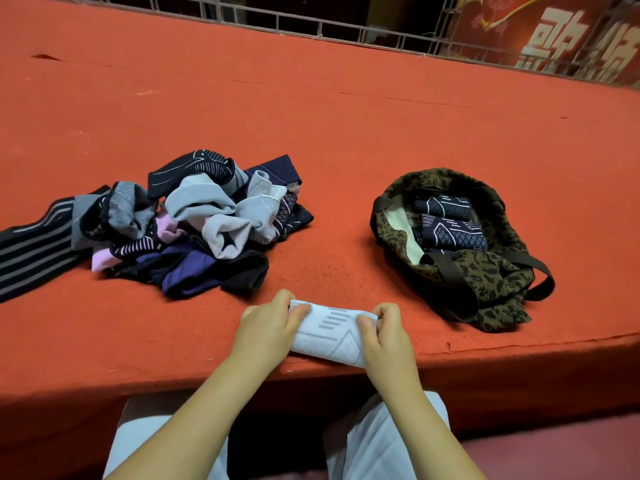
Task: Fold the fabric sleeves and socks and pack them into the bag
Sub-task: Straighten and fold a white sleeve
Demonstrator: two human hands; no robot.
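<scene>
A white fabric sleeve (329,332) with grey line patterns lies folded at the near edge of the red surface. My left hand (268,323) pinches its left end and my right hand (384,329) pinches its right end. A loose pile of sleeves and socks (180,223) in black, grey, white, purple and pink sits to the left. The leopard-print bag (485,271) lies open to the right, with dark folded patterned pieces (446,220) inside it.
The red felt-covered surface (346,133) stretches far behind the pile and bag. A metal grid railing (346,29) runs along its far edge. My knees in light trousers (388,441) sit below the front edge.
</scene>
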